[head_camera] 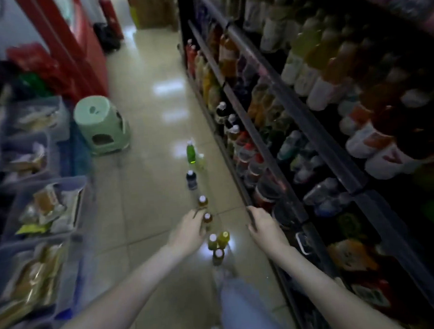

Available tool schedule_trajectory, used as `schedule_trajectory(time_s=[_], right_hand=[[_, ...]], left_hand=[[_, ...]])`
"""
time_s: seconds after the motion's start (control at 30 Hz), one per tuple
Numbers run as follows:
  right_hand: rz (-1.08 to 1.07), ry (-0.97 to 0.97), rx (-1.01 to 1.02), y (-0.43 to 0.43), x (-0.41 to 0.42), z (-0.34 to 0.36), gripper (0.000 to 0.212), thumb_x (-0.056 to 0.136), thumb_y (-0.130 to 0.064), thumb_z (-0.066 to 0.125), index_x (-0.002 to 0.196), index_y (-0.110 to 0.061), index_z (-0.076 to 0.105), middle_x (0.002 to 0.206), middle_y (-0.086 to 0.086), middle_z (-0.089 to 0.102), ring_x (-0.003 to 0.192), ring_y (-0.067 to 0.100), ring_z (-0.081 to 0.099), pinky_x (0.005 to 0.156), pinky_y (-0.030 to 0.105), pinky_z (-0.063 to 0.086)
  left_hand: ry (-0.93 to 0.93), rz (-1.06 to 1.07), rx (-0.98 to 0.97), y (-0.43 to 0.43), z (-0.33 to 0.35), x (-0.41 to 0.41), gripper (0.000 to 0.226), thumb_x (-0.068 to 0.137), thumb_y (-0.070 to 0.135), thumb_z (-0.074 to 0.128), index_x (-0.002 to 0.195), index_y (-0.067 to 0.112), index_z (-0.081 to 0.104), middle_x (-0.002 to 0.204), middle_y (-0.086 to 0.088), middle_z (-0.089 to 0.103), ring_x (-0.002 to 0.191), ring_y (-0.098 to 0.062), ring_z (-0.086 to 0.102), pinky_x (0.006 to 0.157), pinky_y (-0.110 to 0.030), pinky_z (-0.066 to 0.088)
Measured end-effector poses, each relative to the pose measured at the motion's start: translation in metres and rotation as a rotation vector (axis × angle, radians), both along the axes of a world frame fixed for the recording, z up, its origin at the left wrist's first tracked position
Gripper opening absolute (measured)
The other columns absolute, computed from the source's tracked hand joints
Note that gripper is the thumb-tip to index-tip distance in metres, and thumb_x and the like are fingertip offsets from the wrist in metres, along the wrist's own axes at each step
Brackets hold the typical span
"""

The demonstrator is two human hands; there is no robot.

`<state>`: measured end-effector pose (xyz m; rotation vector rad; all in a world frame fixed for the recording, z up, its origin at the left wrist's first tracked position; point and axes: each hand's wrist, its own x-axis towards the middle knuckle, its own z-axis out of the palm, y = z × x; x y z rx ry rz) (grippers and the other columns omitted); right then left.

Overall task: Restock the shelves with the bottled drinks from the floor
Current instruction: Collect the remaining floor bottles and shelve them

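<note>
— Where are the drinks we are to shelve?

— We see 8 bottles [191, 180] standing upright on the tiled floor [143, 191], in a loose line that runs from near to far, just left of the shelves [315, 132]. A green bottle [191, 152] stands farthest. 3 yellowish and amber ones [224, 238] cluster nearest, touching or almost touching.

— And our hands?

— The left hand [188, 229] is down at the amber bottle [207, 217] in the middle of the line. Its fingers curve about the bottle's left side, below the white cap. The blur keeps us from telling whether they grip it or only touch it.

— The right hand?

— The right hand [265, 228] is at the lowest shelf's front rail [233, 168], knuckles up and fingers bent down over the dark edge. We cannot tell whether they hold the rail.

— The shelves themselves?

— They fill the right side and are packed with bottled drinks, with white, red and dark caps.

— What else is around us?

— A pale green stool [101, 124] stands on the floor to the far left. Clear bins [71, 184] of packaged goods line the left side. Our leg [240, 308], in light blue cloth, shows at the near edge.
</note>
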<state>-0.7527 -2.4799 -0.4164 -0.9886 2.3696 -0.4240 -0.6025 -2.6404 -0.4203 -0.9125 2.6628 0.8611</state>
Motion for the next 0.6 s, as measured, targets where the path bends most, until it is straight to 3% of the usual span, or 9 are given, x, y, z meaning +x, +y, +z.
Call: schedule_trajectory(time_s=[0.2, 0.3, 0.4, 0.5, 0.6], right_hand=[[0.172, -0.078, 0.199, -0.083, -0.038, -0.098, 0.042, 0.098, -0.007, 0.042, 0.14, -0.009, 0.039, 0.136, 0.009, 0.048, 0.125, 0.022, 0.043, 0.097, 0.025, 0.034], [0.218, -0.131, 0.287, -0.099, -0.039, -0.156, 0.041, 0.098, -0.012, 0.04, 0.138, -0.017, 0.04, 0.134, 0.004, 0.048, 0.124, 0.022, 0.044, 0.095, 0.03, 0.038], [0.203, -0.187, 0.327, -0.104, -0.034, -0.232, 0.032, 0.096, -0.022, 0.029, 0.123, -0.036, 0.038, 0.119, 0.005, 0.056, 0.11, 0.029, 0.053, 0.087, 0.039, 0.045], [0.295, -0.156, 0.418, -0.108, -0.03, -0.302, 0.045, 0.094, -0.016, 0.043, 0.138, -0.023, 0.036, 0.119, 0.008, 0.055, 0.105, 0.028, 0.054, 0.079, 0.035, 0.043], [0.311, -0.183, 0.462, -0.117, -0.024, -0.36, 0.05, 0.094, -0.012, 0.047, 0.142, -0.019, 0.033, 0.128, 0.007, 0.051, 0.11, 0.025, 0.051, 0.083, 0.034, 0.043]], left_hand=[[-0.103, 0.18, 0.093, -0.071, -0.087, -0.004, 0.049, 0.087, 0.008, 0.051, 0.136, 0.005, 0.047, 0.129, -0.019, 0.049, 0.12, -0.04, 0.047, 0.097, -0.044, 0.042], [-0.178, 0.236, 0.12, -0.087, -0.126, -0.005, 0.048, 0.094, 0.011, 0.047, 0.141, 0.011, 0.041, 0.139, -0.011, 0.045, 0.123, -0.031, 0.046, 0.097, -0.037, 0.04], [-0.191, 0.225, 0.133, -0.097, -0.183, -0.009, 0.046, 0.097, 0.014, 0.045, 0.143, 0.014, 0.04, 0.142, -0.003, 0.043, 0.122, -0.024, 0.047, 0.09, -0.028, 0.037], [-0.205, 0.209, 0.172, -0.102, -0.254, -0.019, 0.048, 0.097, 0.016, 0.047, 0.144, 0.012, 0.038, 0.146, -0.007, 0.042, 0.127, -0.025, 0.045, 0.095, -0.029, 0.037], [-0.23, 0.203, 0.214, -0.101, -0.319, -0.026, 0.05, 0.097, 0.017, 0.048, 0.146, 0.012, 0.037, 0.149, -0.008, 0.038, 0.131, -0.025, 0.042, 0.1, -0.031, 0.036]])
